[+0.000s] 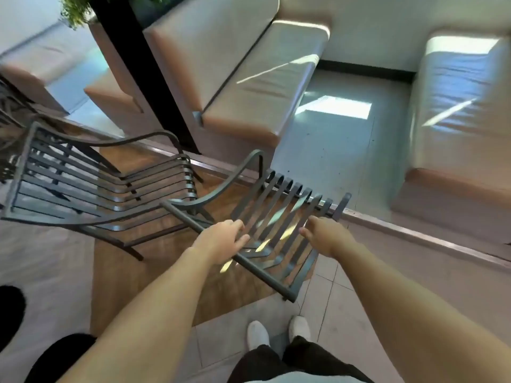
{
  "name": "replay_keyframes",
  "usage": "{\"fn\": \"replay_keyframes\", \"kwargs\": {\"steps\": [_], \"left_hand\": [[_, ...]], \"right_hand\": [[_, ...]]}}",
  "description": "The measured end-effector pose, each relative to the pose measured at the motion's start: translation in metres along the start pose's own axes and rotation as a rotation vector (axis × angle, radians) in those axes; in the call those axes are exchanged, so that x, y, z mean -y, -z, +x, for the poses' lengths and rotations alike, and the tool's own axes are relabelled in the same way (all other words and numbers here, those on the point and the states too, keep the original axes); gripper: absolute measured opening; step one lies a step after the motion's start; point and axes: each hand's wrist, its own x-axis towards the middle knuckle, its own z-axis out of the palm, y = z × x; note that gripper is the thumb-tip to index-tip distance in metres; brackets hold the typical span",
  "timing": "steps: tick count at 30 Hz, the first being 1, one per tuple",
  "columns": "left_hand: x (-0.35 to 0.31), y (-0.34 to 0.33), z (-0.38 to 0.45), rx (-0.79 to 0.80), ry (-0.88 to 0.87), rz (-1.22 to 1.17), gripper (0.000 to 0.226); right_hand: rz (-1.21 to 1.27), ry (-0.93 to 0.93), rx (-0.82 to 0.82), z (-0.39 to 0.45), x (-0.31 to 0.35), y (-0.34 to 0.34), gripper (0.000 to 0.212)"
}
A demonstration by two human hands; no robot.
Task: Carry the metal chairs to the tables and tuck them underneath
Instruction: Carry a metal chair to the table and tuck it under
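Left hand [221,240] grips one of two metal chairs [276,217].

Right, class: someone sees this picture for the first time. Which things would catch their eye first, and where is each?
Two bare hands reach into the centre: the left hand rests on the top rail of the nearer dark slatted metal chair, the right hand hovers open over its slats. A second dark slatted metal chair stands to the left, and pale cushioned benches fill the background.
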Motion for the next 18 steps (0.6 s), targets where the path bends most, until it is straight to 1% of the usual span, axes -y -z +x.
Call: {"fn": "replay_keyframes", "kwargs": {"steps": [5, 10, 11, 14, 18], "left_hand": [[0.030, -0.017, -0.008, 0.008, 0.065, -0.009, 0.041], [0.055, -0.026, -0.011, 0.024, 0.052, -0.008, 0.045], [0.069, -0.024, -0.008, 0.030, 0.048, -0.014, 0.047], [0.094, -0.021, 0.000, 0.009, 0.017, -0.018, 0.058], [0.134, -0.010, 0.023, 0.022, -0.099, 0.037, 0.072]], "right_hand": [[0.013, 0.008, 0.087, 0.004, 0.014, -0.023, 0.045], [0.024, -0.027, 0.127, 0.004, 0.023, -0.041, 0.042], [0.037, -0.038, 0.132, 0.009, 0.032, -0.047, 0.042], [0.083, -0.065, 0.138, 0.014, 0.049, -0.065, 0.044], [0.207, -0.209, 0.173, 0.024, 0.085, -0.099, 0.050]]}}
